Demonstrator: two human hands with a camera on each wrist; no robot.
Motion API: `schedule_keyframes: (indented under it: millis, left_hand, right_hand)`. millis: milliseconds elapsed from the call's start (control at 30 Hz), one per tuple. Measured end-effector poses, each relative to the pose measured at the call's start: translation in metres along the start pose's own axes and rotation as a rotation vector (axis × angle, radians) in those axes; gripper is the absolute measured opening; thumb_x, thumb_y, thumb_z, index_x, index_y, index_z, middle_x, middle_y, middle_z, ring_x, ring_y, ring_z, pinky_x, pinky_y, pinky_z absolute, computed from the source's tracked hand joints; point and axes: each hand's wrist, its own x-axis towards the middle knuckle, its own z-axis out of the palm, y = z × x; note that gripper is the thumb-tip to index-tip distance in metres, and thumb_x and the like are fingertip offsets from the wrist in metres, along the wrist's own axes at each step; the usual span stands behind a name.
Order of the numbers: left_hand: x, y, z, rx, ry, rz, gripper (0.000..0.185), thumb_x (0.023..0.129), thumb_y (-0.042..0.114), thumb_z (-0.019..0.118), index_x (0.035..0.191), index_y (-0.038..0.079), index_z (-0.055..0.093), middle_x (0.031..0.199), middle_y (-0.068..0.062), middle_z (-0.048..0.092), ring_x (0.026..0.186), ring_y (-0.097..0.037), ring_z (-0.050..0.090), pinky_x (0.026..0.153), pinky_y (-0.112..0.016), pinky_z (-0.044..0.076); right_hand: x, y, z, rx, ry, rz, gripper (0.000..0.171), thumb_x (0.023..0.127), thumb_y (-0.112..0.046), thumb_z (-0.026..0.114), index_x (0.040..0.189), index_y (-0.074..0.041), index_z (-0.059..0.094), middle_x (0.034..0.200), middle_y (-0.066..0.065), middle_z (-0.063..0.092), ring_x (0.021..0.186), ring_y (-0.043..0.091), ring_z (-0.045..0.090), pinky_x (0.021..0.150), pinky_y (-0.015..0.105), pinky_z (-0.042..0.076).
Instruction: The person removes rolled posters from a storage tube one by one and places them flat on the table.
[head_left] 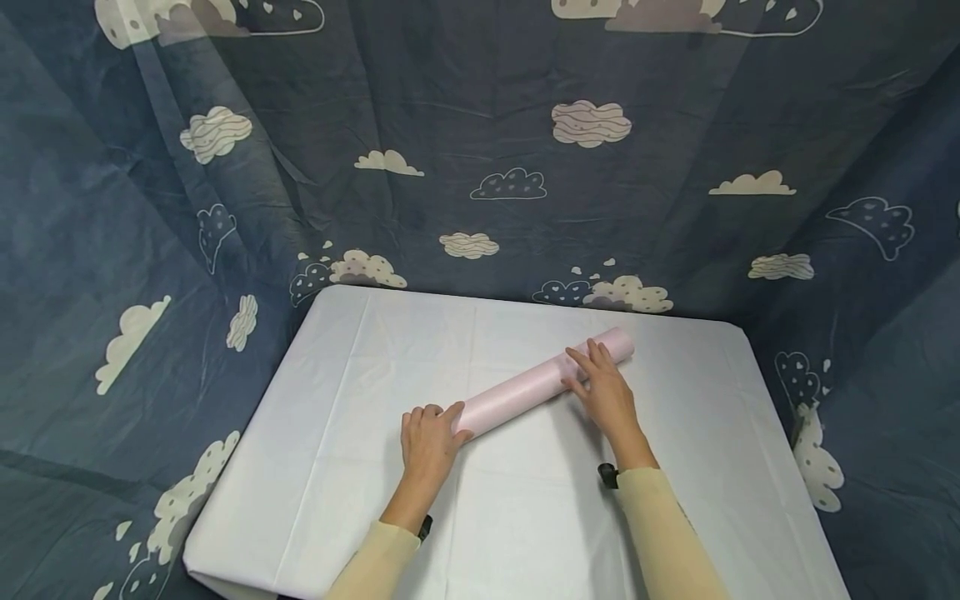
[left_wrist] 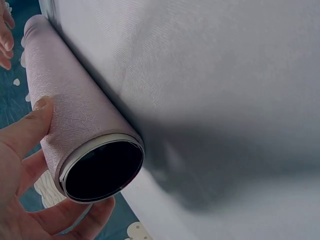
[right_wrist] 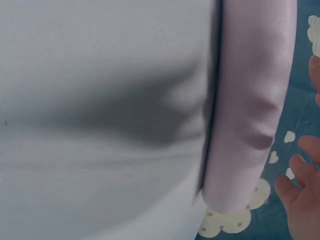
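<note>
A pink wallpaper roll with a finely textured surface lies slantwise on the white-covered table, its far end up to the right. My left hand holds its near end, the thumb on one side and fingers beneath the rim. The roll's hollow end faces the left wrist camera. Over the far part of the roll, my right hand has its fingers spread. In the right wrist view, these fingers appear apart from the roll, casting a shadow on it.
A white cloth with fold creases covers the table. Dark blue fabric printed with pale clouds hangs behind and at both sides, close to the table edges. A dark band sits at my right wrist.
</note>
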Motion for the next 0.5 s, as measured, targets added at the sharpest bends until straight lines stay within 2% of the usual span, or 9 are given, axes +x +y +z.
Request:
schedule_keyframes:
  millis: [500]
  left_hand:
    - [0.007,0.009,0.004,-0.009,-0.020,0.000,0.054,0.080,0.053,0.085,0.128,0.031,0.078,0.109,-0.009,0.079,0.090,-0.028,0.067,0.078,-0.036,0.042]
  right_hand:
    - [-0.011,-0.029,-0.003,0.042,-0.009,-0.110,0.068,0.093,-0.041,0.081,0.155,-0.026,0.056,0.174,0.015,0.034,0.162,0.039,0.028,0.118,0.068,0.041]
